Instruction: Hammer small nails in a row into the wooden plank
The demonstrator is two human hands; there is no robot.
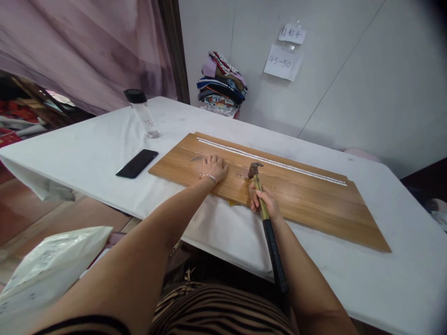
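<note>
A wooden board (321, 209) lies on the white-covered table. My left hand (214, 168) rests palm down on the board's left part, its fingers stretched forward; what may be under the palm is hidden. Just beyond those fingertips lie a few loose nails (196, 158). My right hand (264, 199) grips a hammer (266, 218) by the yellow part of its handle, close below the rusty head. The head sits over the middle of the board, and the black grip points back toward my body. Small dark marks or nails, too small to tell apart, dot the board beside the hammer head.
Two white strips (272, 160) run along the board's far edge. A black phone (137, 164) and a clear bottle (145, 114) with a black lid are on the table (104, 135) at left. Folded cloths (221, 88) are stacked by the wall. A white bag (52, 265) is at lower left.
</note>
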